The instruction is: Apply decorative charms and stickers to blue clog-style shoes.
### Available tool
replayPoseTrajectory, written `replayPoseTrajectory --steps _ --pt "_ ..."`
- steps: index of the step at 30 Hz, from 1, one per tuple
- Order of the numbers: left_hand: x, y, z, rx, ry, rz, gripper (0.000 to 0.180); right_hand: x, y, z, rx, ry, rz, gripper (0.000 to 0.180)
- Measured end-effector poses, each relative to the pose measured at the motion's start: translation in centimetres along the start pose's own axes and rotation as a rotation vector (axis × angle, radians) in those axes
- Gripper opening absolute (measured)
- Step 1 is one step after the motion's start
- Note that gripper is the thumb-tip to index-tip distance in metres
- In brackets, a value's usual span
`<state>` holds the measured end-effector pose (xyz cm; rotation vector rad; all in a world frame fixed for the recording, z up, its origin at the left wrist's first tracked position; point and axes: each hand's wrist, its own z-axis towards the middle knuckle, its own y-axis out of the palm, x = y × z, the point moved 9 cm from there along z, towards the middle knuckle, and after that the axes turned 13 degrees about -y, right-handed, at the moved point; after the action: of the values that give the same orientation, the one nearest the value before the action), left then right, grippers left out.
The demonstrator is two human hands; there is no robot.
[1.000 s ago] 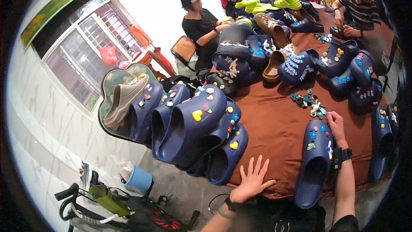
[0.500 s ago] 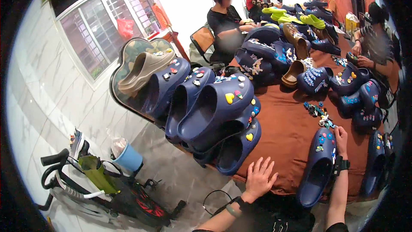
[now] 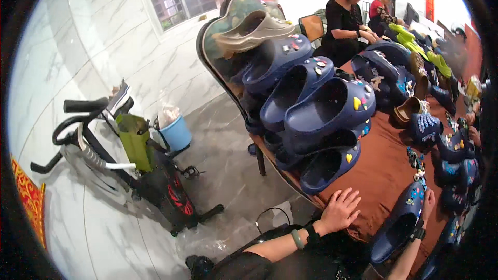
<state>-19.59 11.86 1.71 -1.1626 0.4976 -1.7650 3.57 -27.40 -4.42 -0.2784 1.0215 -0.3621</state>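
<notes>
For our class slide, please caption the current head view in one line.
Left hand over brown cloth, right hand beside a charm-decorated navy clog.

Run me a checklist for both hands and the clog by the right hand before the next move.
1. Left hand free: ok, fingers spread, nothing in it, at the near edge of the brown cloth.
2. Right hand at the navy clog: ok, beside its toe.
3. Charm in the right hand: cannot tell, too small to see.
4. Loose charms close by: ok, just beyond the toe.
5. Heel well inside the cloth's near edge: not ok, it reaches that edge.
6. Stack of clogs apart from the left hand: ok, cloth shows between.
</notes>
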Motion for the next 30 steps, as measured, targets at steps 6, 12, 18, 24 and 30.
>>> replayPoseTrajectory --steps 6,12,18,24,30 --pt "0.4 -0.2 0.7 0.041 0.066 -0.041 0.038 -1.6 -1.6 -2.7 0.102 0.098 -0.007 0.034" --pt "0.1 -0.9 1.0 0.047 0.066 0.099 0.035 -4.4 1.9 -3.0 0.235 0.041 0.086 0.024" --pt "1.2 0.5 0.7 -0.023 0.158 0.128 0.037 -8.6 -0.6 -5.5 0.311 0.095 -0.048 0.025" --pt "0.5 0.5 0.0 -0.025 0.152 0.148 0.036 -9.9 -0.2 -7.3 0.340 0.056 -0.034 0.025" --pt "1.5 1.9 0.4 -0.010 0.190 0.196 0.035 -10.0 -1.7 -7.6 0.366 -0.039 -0.012 0.023"
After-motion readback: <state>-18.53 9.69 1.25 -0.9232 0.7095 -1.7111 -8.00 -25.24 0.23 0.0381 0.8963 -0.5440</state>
